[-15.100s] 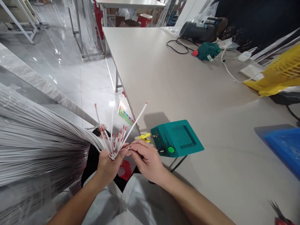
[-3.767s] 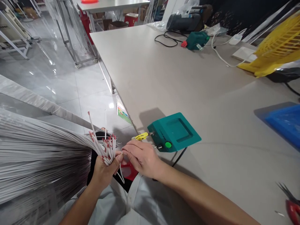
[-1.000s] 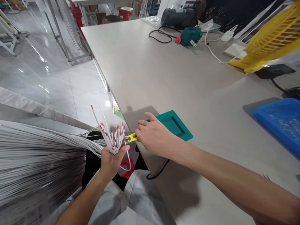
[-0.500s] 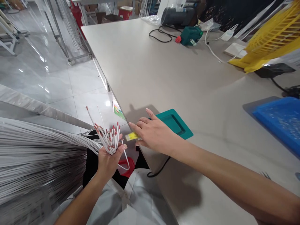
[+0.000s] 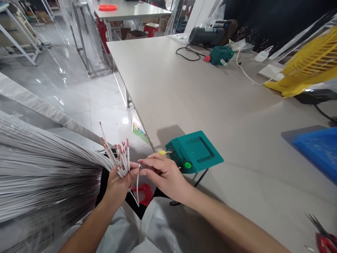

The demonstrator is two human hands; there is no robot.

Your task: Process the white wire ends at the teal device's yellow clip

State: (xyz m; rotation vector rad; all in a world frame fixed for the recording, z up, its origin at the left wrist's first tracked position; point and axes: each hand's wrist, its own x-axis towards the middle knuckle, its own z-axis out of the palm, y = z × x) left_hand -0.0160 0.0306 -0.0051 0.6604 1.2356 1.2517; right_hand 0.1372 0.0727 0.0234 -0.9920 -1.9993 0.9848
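Note:
My left hand (image 5: 119, 188) is closed around a bundle of white wires (image 5: 121, 162) whose upper ends are red or bare copper. One single wire (image 5: 137, 184) loops down apart from the bundle, its end beside my left thumb. My right hand (image 5: 167, 174) pinches that wire's end between thumb and forefinger, close to my left fingertips. Just behind my right hand stands a teal device (image 5: 196, 149) with a green button, at the table's edge. A yellow piece on a metal rod (image 5: 162, 152) sticks out of its left side, partly hidden by my hand.
Long white wires (image 5: 44, 165) hang in a thick mass at my left. On the table (image 5: 168, 91) are a second teal device (image 5: 221, 55), a yellow fan (image 5: 308, 63), a blue tray (image 5: 318, 144) and red-handled scissors (image 5: 325, 239). A red stool (image 5: 144, 194) stands below.
My right hand has drawn back from over the teal device and the yellow piece, down to the single wire's end, and closed on it. The camera view has shifted; the scissors now show.

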